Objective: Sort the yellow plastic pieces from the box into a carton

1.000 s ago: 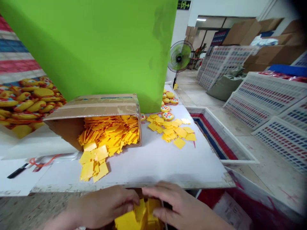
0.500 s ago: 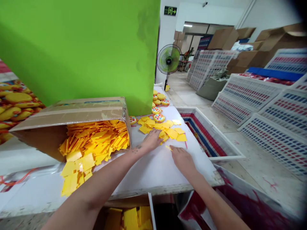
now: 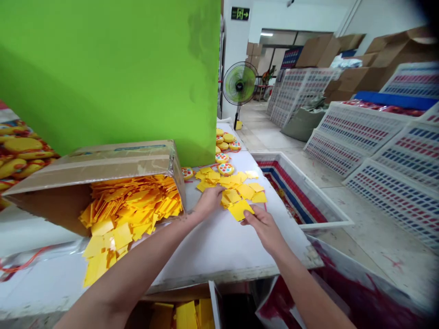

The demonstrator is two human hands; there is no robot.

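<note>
My right hand (image 3: pixel 263 225) pinches a flat yellow square piece (image 3: pixel 240 210) between thumb and fingers, over the near edge of a loose spread of similar pieces (image 3: pixel 246 191) on the white table. At the left side of that spread, my left hand (image 3: pixel 210 201) has its fingers drawn together and touching the pieces; whatever lies between its fingertips is hidden. To the left, a cardboard box (image 3: pixel 137 162) lies on its side. Many yellow pieces (image 3: pixel 137 201) fill it and spill out onto the table.
Round yellow toys with coloured dots (image 3: pixel 225 169) lie behind the spread, beside a green panel (image 3: pixel 120 73). Below the table's front edge is an open box with yellow pieces (image 3: pixel 187 315). A lined white crate (image 3: pixel 329 224) stands on the floor right. A fan (image 3: pixel 240 84) stands farther back.
My right hand has turned and now holds its yellow piece face up, where it was edge-on before. My left hand has shifted slightly left, its fingers more drawn together.
</note>
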